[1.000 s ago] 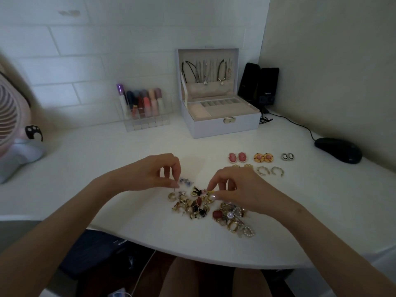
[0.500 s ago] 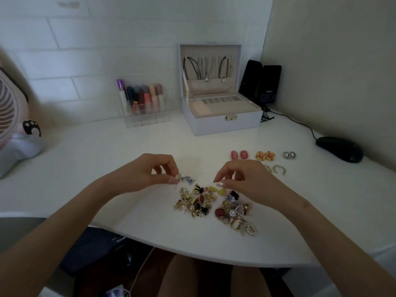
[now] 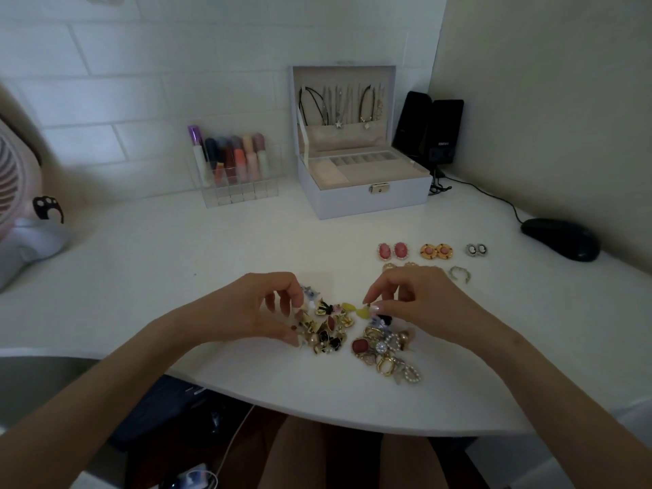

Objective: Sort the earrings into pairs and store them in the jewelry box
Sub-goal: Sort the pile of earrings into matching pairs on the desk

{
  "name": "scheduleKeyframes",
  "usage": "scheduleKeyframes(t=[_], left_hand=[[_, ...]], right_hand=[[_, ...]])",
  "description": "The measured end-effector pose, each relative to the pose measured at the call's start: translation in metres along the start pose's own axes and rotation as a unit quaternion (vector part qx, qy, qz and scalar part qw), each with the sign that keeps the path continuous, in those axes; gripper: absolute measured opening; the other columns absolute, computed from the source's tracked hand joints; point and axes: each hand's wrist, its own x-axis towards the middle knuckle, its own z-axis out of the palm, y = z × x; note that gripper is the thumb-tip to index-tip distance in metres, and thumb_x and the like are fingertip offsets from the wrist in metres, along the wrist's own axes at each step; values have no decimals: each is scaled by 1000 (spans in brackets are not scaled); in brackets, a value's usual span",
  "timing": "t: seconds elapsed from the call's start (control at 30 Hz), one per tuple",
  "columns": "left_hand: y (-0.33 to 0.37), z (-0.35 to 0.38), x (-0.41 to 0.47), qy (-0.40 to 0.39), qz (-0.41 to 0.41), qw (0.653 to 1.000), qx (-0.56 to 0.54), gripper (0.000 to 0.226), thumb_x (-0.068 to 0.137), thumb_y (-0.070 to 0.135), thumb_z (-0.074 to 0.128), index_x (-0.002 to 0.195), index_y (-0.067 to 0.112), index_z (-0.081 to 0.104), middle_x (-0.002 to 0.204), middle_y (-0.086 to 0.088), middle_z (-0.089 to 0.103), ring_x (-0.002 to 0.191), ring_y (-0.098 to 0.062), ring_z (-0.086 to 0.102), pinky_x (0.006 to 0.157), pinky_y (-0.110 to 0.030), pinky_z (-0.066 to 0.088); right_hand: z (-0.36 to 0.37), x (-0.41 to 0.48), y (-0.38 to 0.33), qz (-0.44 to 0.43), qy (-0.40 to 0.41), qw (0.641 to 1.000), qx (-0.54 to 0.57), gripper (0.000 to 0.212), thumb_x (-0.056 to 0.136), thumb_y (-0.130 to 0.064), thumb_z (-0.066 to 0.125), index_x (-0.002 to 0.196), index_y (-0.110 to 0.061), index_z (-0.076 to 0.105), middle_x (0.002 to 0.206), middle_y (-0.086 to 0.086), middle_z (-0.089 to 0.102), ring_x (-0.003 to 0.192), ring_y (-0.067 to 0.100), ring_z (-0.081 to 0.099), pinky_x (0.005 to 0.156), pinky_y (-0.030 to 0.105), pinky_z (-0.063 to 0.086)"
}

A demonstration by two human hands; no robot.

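A mixed pile of earrings in gold, black, red and pearl lies near the table's front edge. My left hand hovers over the pile's left side, thumb and fingers spread, tips touching the pieces. My right hand is at the pile's top right, thumb and forefinger pinched on a yellow earring that rests on the table. Behind my right hand lie sorted pairs: pink ovals, orange rounds, small silver ones and gold hoops. The white jewelry box stands open at the back.
A clear organiser with lipsticks stands left of the box. Two black speakers sit in the corner, with a cable running to a black mouse on the right. A fan is at the far left. The table edge curves just below the pile.
My left hand has dropped from a raised pinch on a small pale earring down onto the pile's left edge, fingers now apart. My right hand stays at the yellow earrings.
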Motion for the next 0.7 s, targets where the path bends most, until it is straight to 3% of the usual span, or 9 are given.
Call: scheduleKeyframes(t=[0.2,0.47,0.57,0.63,0.7], left_hand=[[2,11,2,23,-10,999,35,35,61,36,82,84,38,54,83,10,56,72,-2,47,66,-15,38],[4,9,3,28,-5,999,40,32,63,32,81,83,36,57,79,3,61,67,-8,49,62,-19,37],[3,6,5,47,6,998,32,28,66,32,80,83,33,58,81,4,62,68,-14,51,62,-23,38],[2,3,5,49,18,998,36,28,66,37,79,83,34,56,82,8,62,68,-10,52,61,-18,37],[2,2,5,45,19,998,30,25,67,34,78,79,32,56,80,14,61,68,-4,52,61,-12,37]], right_hand=[[5,-3,-7,-28,-6,1000,14,9,81,-19,70,81,-28,69,72,-8,59,51,-2,45,52,8,37],[14,-3,-22,-77,-12,997,28,7,80,-19,71,83,-25,71,72,-9,58,54,-1,46,54,10,38],[31,-1,-28,-118,-18,992,-44,8,79,-26,70,87,-27,70,80,-8,59,63,0,49,61,13,38],[44,1,-33,-138,-6,982,-128,14,79,-34,68,91,-29,67,84,-10,56,73,3,51,69,24,44],[53,3,-39,-145,8,976,-164,22,78,-39,67,95,-26,64,86,-11,51,80,10,49,67,28,41]])
